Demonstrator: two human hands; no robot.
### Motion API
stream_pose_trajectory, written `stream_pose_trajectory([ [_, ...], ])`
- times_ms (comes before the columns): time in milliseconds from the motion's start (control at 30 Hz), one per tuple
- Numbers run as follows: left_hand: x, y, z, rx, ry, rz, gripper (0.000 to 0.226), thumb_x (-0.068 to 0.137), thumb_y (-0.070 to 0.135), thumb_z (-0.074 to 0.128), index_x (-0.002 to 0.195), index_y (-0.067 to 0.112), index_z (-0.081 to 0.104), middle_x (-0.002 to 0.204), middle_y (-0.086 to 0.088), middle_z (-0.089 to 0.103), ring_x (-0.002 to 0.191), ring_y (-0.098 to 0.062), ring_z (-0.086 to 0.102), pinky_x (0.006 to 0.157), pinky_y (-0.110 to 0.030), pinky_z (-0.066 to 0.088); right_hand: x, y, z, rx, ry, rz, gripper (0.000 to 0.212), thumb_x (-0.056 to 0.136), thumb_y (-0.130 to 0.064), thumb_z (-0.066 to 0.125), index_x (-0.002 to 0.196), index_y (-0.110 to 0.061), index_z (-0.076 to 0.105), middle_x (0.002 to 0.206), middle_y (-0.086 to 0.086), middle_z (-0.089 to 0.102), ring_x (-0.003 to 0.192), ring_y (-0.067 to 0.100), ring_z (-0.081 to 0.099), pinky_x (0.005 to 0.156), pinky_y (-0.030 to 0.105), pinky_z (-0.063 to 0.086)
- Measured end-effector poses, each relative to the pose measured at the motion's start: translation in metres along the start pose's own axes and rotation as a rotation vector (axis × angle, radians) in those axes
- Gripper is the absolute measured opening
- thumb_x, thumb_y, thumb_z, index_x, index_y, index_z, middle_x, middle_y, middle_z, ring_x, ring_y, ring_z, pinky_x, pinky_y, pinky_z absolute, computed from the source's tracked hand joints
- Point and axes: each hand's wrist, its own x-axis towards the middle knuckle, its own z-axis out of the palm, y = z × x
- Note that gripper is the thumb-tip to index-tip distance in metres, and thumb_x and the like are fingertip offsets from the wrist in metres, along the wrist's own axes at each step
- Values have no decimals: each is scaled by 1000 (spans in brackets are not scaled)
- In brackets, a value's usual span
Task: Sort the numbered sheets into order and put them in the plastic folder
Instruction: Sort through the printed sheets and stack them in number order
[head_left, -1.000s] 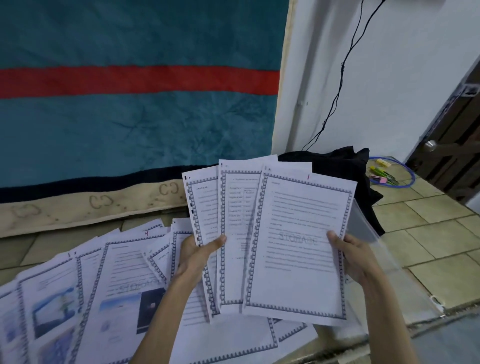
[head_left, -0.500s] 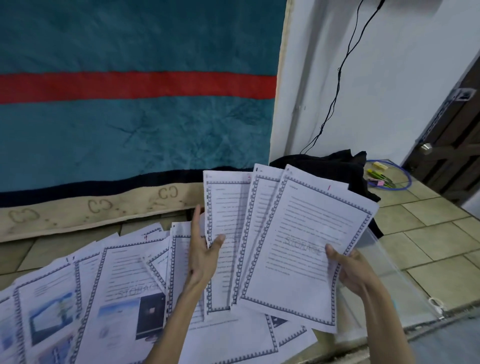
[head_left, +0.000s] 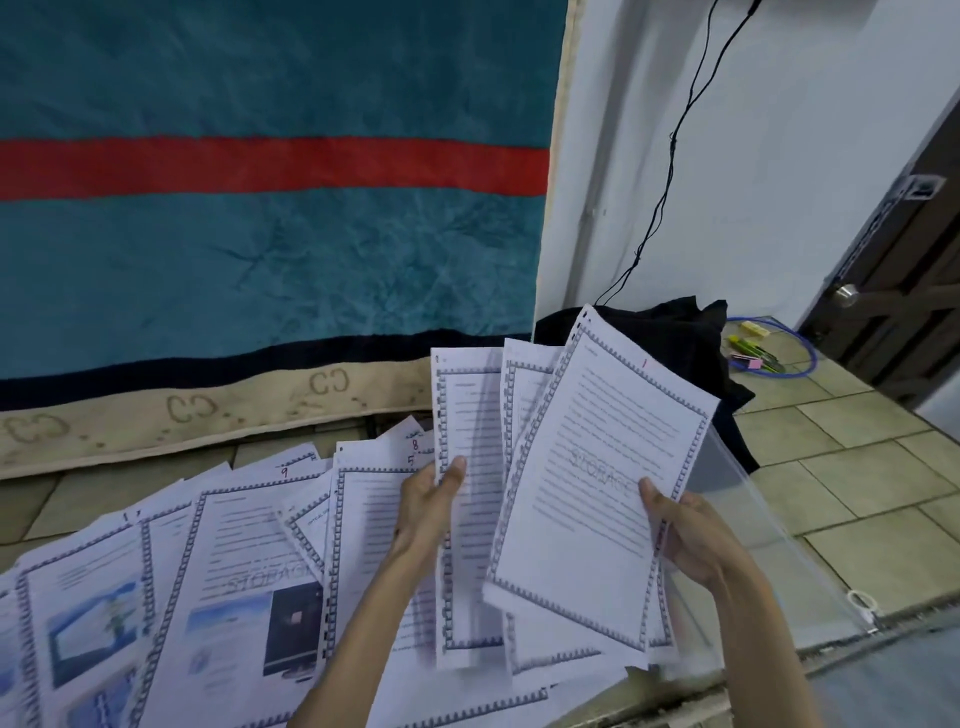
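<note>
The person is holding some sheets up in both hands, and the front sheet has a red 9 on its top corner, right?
Not quite. The head view shows both hands, left hand and right hand, holding the sheets up, but the front sheet has a red 1 on its top corner. The red 9 is on a sheet on the floor.

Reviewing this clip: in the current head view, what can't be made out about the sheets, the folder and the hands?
- Held sheets behind the sheet marked 1: numbers unreadable, motion-blurred and overlapped.
- Printed text on every page: too small and blurred.
- Plastic folder: near corner hidden behind the right hand; open or closed, cannot tell.
- Spread sheets on the floor: cut off by the left and bottom edges; full count unknown.
- Left hand: fingers behind the paper hidden.
</note>
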Motion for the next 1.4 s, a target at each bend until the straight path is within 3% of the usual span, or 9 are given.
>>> stream_pose_trajectory([
  [67,-2,0,12,-21,-44,-47,18,93,19,53,105,14,65,86,8,70,76,-4,66,66,-15,52,-2,-4,-1,-77,-16,29,83,53,-34,88,121,3,57,113,15,69,101,31,67,80,44,57],
  [233,-2,-16,27,4,-190,-199,21,89,-3,56,105,7,64,110,-16,67,82,-21,66,75,-31,57,-3,-12,-28,-334,265,-98,102,17,-60,87,100,-6,68,87,7,74,82,32,70,78,47,57],
  [400,-4,-25,27,20,-223,-261,27,89,-10,51,108,8,59,109,-14,67,69,-9,71,64,-19,57,-2,-23,-50,-500,539,-35,39,77,-13,75,105,12,63,98,26,66,85,37,63,82,49,52],
  [700,9,-14,-25,71,84,-151,23,92,-7,48,104,6,62,102,-13,66,81,-21,67,63,-15,54,1,-21,-42,-879,775,23,49,78,-2,70,118,14,48,120,37,54,109,50,52,86,48,43],
  [833,3,-14,-67,503,511,-34,32,92,2,47,122,8,56,130,-14,53,126,-31,44,100,-31,40,7,-26,-9,-1106,946,-210,60,79,-1,65,132,7,39,129,39,42,117,51,39,95,52,34],
  [933,-2,-13,-94,535,636,-194,53,92,7,48,142,5,30,143,-22,37,130,-37,35,106,-44,32,4,-24,63,-940,572,-388,37,93,-8,52,129,-1,48,116,24,60,95,34,59,80,34,42],
  [1067,-2,-17,-109,422,554,-366,48,92,12,51,134,-4,35,131,-22,52,120,-36,50,96,-35,40,-7,14,159,-731,-61,-162,39,97,-34,43,131,-15,46,99,4,68,79,11,63,74,28,47],
  [1267,-11,-11,-116,334,584,-388,53,95,23,49,137,-2,29,139,-24,42,124,-38,45,99,-37,39,-19,48,211,-741,-293,-126,48,94,-51,36,137,-31,34,102,-7,63,101,9,58,88,27,39],
  [1400,-15,-5,-109,38,452,-220,38,95,49,38,100,19,60,112,-13,67,92,-25,65,83,-36,54,-32,55,228,-809,-472,-56,90,79,-50,65,145,-42,5,120,-6,52,112,6,49,81,17,39],
])
